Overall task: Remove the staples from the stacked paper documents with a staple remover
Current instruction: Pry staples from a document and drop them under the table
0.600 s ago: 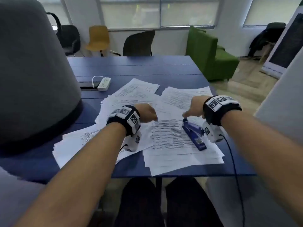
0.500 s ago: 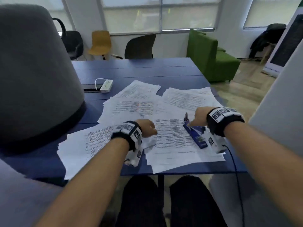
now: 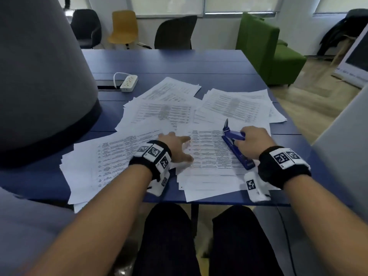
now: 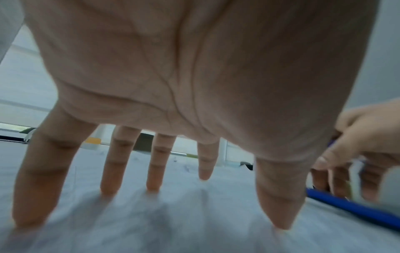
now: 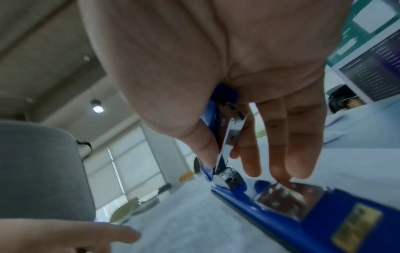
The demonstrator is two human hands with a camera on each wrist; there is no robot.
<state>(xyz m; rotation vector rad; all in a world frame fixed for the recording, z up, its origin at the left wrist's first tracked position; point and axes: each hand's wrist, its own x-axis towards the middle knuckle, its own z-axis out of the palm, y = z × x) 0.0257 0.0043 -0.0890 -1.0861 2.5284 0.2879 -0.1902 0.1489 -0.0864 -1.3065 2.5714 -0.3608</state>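
**Blue table, papers spread at near edge**

Table (image 3: 199,62): paper stack (image 3: 209,166) at near edge. Left hand (image 3: 175,148) flat on it, fingers (image 4: 110,164) splayed straight, holding nothing. Right hand (image 3: 252,141) grips the blue stapler (image 3: 238,151) on the stack, hinged open. Power strip (image 3: 129,83) towards far left.

Head view: high, tilted forward and down over the desk (image 3: 179,62), both forearms in frame. Left wrist view: very close under the palm, facing along the fingers (image 4: 155,164). Right wrist view: likewise, tilted. All three share the papers (image 3: 209,154).
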